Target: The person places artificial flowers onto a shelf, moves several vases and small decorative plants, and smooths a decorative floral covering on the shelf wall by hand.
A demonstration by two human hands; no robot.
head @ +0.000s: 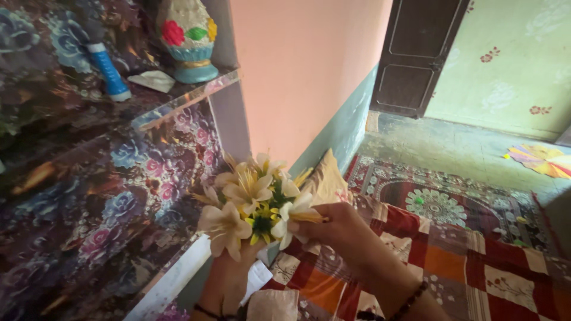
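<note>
A bunch of cream and yellow artificial flowers [253, 199] is held upright in the lower middle of the view. My left hand [229, 276] grips the bunch from below, around its stems. Reaching in from the right, my right hand [336, 229] pinches one cream bloom at the bunch's right side. A painted vase [189, 37] with a red flower and a blue foot stands on the upper shelf at the top left.
Floral-papered shelves [119, 178] fill the left side. A blue-handled object [110, 71] lies on the upper shelf beside the vase. A checked red and orange cloth [476, 261] covers the surface at right, with a patterned rug [440, 202] and a dark door [416, 53] beyond.
</note>
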